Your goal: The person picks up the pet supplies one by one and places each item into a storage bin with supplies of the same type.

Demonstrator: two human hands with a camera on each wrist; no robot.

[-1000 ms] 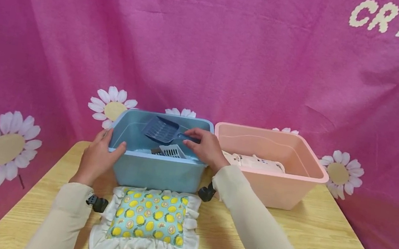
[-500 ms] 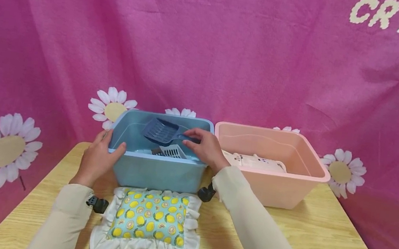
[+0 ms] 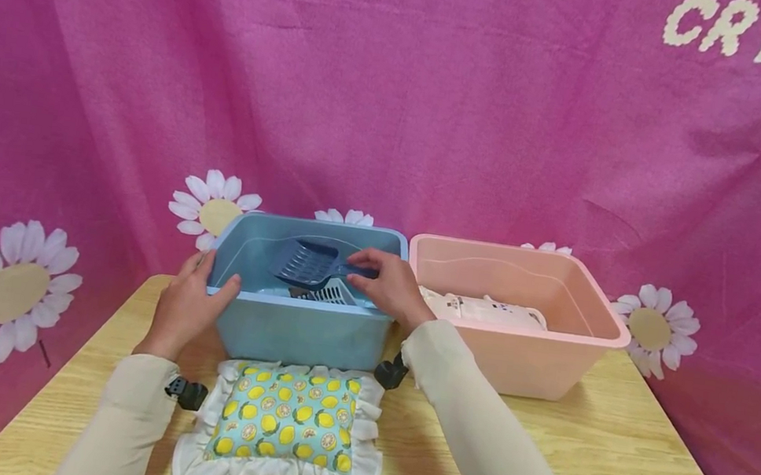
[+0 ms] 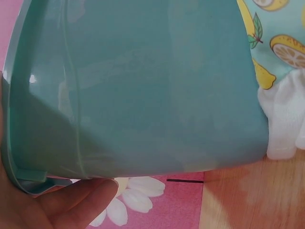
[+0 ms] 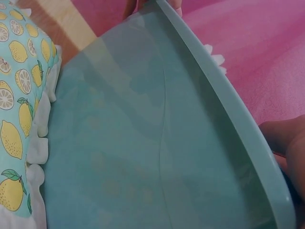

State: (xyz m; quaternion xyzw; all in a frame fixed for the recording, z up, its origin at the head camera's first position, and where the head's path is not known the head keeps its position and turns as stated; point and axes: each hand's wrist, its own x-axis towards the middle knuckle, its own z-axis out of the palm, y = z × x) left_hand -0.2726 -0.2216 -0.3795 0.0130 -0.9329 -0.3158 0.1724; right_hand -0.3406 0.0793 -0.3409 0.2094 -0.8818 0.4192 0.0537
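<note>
In the head view my right hand (image 3: pixel 392 286) pinches the handle of a dark blue slotted litter scoop (image 3: pixel 306 262), its head low inside the blue tub (image 3: pixel 298 330). A light grey slotted scoop (image 3: pixel 335 292) lies in the tub, partly covered by the dark one. My left hand (image 3: pixel 187 305) grips the tub's near left corner; in the left wrist view its fingers (image 4: pixel 86 202) curl below the rim. The right wrist view shows mostly the tub wall (image 5: pixel 119 119), with part of my right hand (image 5: pixel 290 143) beyond the rim.
A pink tub (image 3: pixel 515 361) stands right beside the blue one, with white printed cloth (image 3: pixel 485 311) inside. A lemon-print cushion (image 3: pixel 287 420) with white ruffles lies in front of the blue tub on the wooden table (image 3: pixel 582 452). Pink floral fabric (image 3: pixel 396 113) hangs behind.
The dark blue scoop has come down further into the tub and now covers more of the grey scoop. My left hand keeps its place on the rim.
</note>
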